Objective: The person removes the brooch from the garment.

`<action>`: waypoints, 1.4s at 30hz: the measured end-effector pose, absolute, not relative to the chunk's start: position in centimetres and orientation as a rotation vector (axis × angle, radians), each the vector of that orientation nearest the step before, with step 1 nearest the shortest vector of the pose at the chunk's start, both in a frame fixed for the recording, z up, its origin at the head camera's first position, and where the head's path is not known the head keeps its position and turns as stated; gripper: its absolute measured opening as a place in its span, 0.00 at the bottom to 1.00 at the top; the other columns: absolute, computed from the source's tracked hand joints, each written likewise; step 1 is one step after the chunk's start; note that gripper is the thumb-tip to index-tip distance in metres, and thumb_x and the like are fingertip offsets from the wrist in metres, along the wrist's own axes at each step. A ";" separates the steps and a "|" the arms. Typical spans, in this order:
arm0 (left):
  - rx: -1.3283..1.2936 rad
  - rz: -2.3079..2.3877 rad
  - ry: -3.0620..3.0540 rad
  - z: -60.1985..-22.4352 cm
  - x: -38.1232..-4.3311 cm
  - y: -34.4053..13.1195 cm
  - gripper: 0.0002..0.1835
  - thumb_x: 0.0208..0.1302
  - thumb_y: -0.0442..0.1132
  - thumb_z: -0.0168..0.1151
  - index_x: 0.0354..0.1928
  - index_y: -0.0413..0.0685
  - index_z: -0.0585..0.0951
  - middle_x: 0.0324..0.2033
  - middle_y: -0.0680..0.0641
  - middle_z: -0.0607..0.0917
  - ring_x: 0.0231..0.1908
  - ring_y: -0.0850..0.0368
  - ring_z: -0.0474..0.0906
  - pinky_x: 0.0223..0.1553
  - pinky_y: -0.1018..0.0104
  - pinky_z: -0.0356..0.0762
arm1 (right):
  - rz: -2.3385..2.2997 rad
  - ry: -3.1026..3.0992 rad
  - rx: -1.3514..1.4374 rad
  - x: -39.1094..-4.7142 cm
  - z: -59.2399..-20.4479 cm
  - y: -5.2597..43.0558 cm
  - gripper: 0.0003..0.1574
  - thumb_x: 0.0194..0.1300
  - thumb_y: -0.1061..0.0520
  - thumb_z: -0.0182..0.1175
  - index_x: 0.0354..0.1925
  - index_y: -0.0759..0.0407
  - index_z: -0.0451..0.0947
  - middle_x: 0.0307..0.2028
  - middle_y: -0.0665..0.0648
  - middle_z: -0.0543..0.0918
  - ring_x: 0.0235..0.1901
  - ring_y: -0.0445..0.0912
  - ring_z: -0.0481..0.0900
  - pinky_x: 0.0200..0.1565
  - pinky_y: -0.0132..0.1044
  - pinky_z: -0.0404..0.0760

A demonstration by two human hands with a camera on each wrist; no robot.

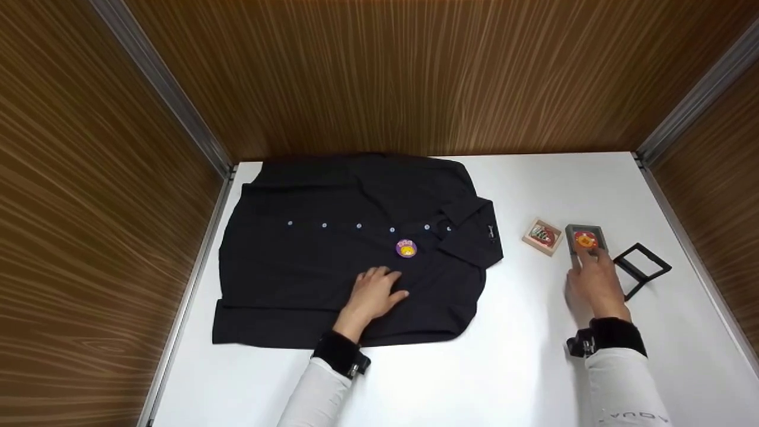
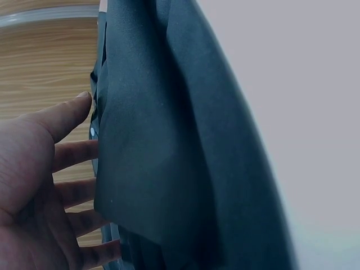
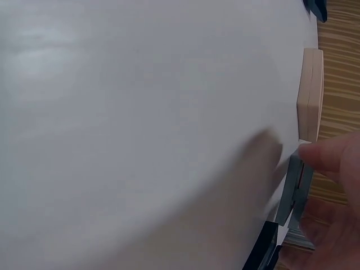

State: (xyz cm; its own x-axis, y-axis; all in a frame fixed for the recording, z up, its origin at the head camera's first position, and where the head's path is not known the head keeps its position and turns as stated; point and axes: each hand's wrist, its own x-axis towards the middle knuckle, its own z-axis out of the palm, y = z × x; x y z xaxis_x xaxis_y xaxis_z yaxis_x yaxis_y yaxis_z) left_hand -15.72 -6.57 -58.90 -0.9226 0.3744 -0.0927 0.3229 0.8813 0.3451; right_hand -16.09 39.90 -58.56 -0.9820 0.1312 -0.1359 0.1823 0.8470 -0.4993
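A black button-up shirt (image 1: 308,267) lies spread on the white table, its collar (image 1: 483,249) toward the right. On its front sits a round purple and yellow badge (image 1: 406,248). My left hand (image 1: 372,295) rests on the shirt below the badge, fingers spread. At the right, my right hand (image 1: 595,281) reaches onto a small grey box (image 1: 596,230), a fingertip at the round red and yellow badge (image 1: 586,238) in it. In the right wrist view my thumb lies by one end of the grey box (image 3: 289,188); its exact contact is unclear.
Left of the grey box stands a light wooden box (image 1: 542,236) with a red badge inside. A black square frame stand (image 1: 652,273) is just right of my right hand. Wood-grain panels (image 1: 379,77) wall the table at the back and both sides.
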 end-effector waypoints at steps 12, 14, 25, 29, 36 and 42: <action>0.547 0.491 2.903 -58.8 -15.7 -6.6 0.28 0.71 0.57 0.62 0.65 0.50 0.80 0.61 0.41 0.80 0.63 0.43 0.74 0.63 0.44 0.70 | -0.635 2.958 0.120 -16.1 -58.1 40.7 0.36 0.73 0.60 0.49 0.76 0.66 0.58 0.67 0.85 0.55 0.56 0.84 0.64 0.58 0.75 0.67; 0.549 0.491 2.904 -58.8 -15.7 -6.6 0.28 0.71 0.57 0.62 0.65 0.50 0.80 0.61 0.41 0.80 0.64 0.43 0.74 0.63 0.45 0.70 | -0.622 2.948 0.110 -16.1 -58.1 40.9 0.36 0.73 0.61 0.49 0.75 0.67 0.58 0.66 0.86 0.55 0.55 0.84 0.65 0.56 0.75 0.68; 0.556 0.494 2.916 -59.1 -15.6 -6.5 0.27 0.71 0.56 0.63 0.65 0.49 0.81 0.61 0.41 0.80 0.63 0.43 0.74 0.63 0.45 0.71 | -0.630 2.943 0.136 -16.0 -58.3 41.0 0.39 0.71 0.61 0.49 0.77 0.66 0.56 0.65 0.85 0.57 0.55 0.82 0.65 0.54 0.76 0.68; 0.552 0.497 2.913 -59.1 -15.6 -6.6 0.27 0.71 0.57 0.63 0.65 0.49 0.81 0.61 0.41 0.80 0.63 0.43 0.74 0.63 0.45 0.70 | -0.632 2.939 0.157 -16.2 -58.4 40.8 0.39 0.71 0.61 0.48 0.77 0.65 0.55 0.65 0.85 0.55 0.57 0.81 0.63 0.56 0.75 0.66; 0.557 0.504 2.906 -59.0 -15.6 -6.8 0.27 0.71 0.56 0.63 0.65 0.49 0.80 0.61 0.41 0.80 0.64 0.44 0.74 0.64 0.46 0.70 | -0.861 2.886 0.193 -16.8 -57.8 40.3 0.34 0.73 0.65 0.46 0.75 0.69 0.56 0.67 0.87 0.51 0.63 0.84 0.58 0.63 0.76 0.60; 0.549 0.475 2.921 -59.2 -15.7 -7.3 0.28 0.72 0.56 0.62 0.65 0.48 0.80 0.63 0.40 0.79 0.66 0.43 0.72 0.68 0.46 0.67 | -0.931 2.924 0.198 -17.4 -57.8 38.8 0.35 0.76 0.62 0.48 0.76 0.69 0.54 0.69 0.87 0.48 0.66 0.84 0.53 0.65 0.76 0.58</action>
State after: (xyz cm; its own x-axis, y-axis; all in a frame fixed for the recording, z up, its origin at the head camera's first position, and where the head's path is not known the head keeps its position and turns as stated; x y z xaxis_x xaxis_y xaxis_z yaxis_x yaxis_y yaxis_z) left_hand -15.67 -7.27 -59.19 -0.9251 0.3732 -0.0702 0.3317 0.8841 0.3292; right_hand -17.36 38.83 -57.79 -0.9895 0.1025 -0.1021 0.1427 0.8088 -0.5706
